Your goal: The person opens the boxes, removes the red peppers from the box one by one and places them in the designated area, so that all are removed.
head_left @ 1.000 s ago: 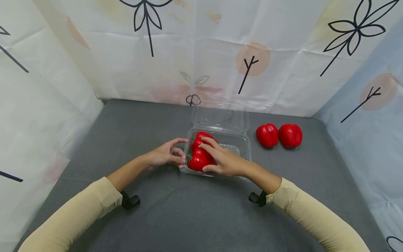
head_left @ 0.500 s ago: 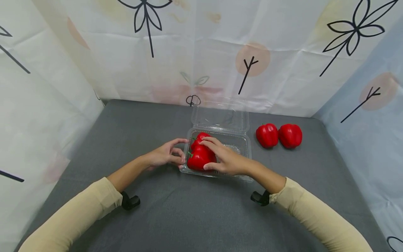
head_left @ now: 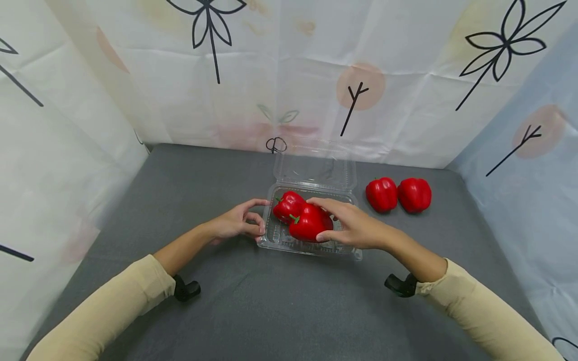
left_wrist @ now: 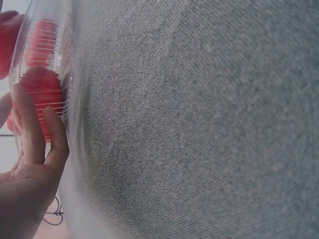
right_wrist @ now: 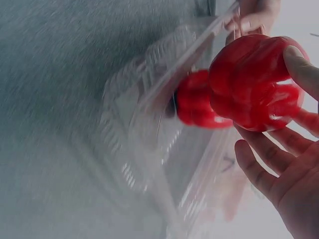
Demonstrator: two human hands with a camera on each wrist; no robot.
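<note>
My right hand (head_left: 354, 225) grips a red bell pepper (head_left: 311, 223) between thumb and fingers. In the right wrist view this bell pepper (right_wrist: 254, 82) is raised above the clear plastic container (head_left: 282, 242). A second red bell pepper (head_left: 289, 206) with a green stem lies inside, at the container's back left. My left hand (head_left: 235, 220) holds the container's left edge, its fingers curved against the side wall. From the left wrist view, those fingers (left_wrist: 31, 124) lie along the ribbed wall.
The container's clear lid (head_left: 316, 168) stands folded back toward the patterned curtain (head_left: 180, 100). Two more red peppers, one left (head_left: 382, 194) and one right (head_left: 414, 195), sit on the grey cloth-covered table (head_left: 271, 311) to the container's right.
My right hand has lifted the front bell pepper and carried it to the right, away from the other one in the container. The left hand has stayed at the container's edge.
</note>
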